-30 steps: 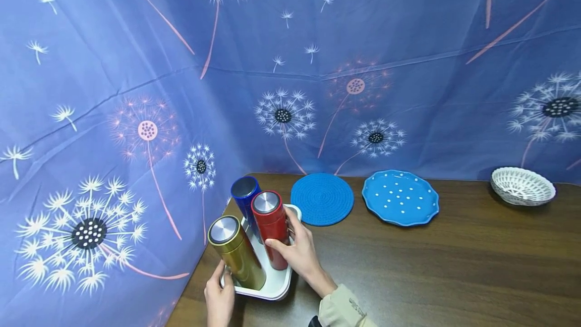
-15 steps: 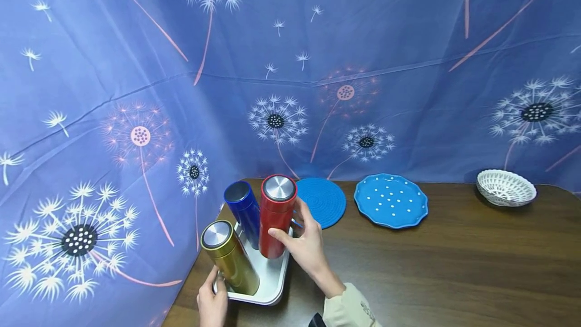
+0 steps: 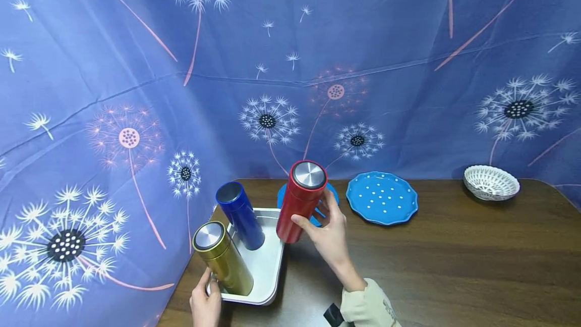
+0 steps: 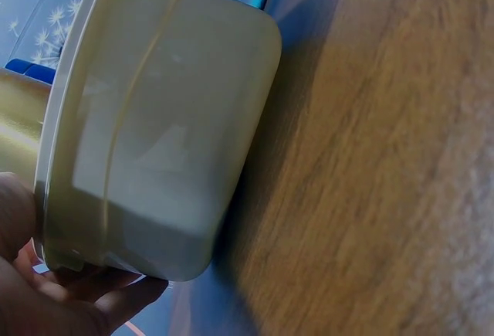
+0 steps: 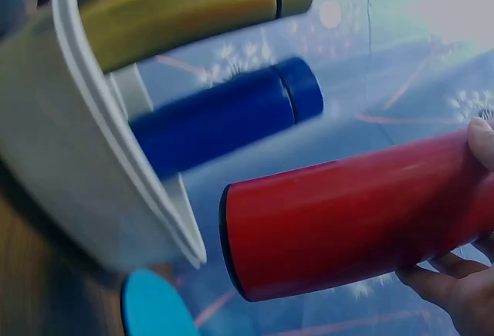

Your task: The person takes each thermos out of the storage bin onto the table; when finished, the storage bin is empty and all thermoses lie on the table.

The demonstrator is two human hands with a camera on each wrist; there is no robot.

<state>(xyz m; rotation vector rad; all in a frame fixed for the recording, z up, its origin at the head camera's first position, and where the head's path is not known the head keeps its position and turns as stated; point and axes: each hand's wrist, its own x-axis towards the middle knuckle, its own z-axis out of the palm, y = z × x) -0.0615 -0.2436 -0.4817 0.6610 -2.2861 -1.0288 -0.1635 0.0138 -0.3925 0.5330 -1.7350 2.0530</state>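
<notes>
A red thermos [image 3: 299,203] with a steel-topped lid is in my right hand [image 3: 332,236], thumb on one side and fingers round the other. Its base hangs just beyond the right rim of a white plastic tub [image 3: 268,274]; the right wrist view shows that base apart from the tub. Inside the tub stand a gold thermos [image 3: 228,266] at the near side and a blue thermos [image 3: 243,218] behind it. My left hand [image 3: 206,301] grips the tub's near left rim, thumb above and fingers under it in the left wrist view [image 4: 58,297].
Behind the red thermos lies a round blue woven mat [image 3: 333,191], partly covered. To its right are a blue scalloped plate [image 3: 382,198] with white dots and a white openwork bowl [image 3: 491,183]. A dandelion-print cloth [image 3: 399,64] hangs along the back and left of the wooden table [image 3: 431,271].
My right hand has raised the red thermos out of the tub and carried it right, past the rim. My left hand keeps its grip on the tub. The head view has turned slightly right.
</notes>
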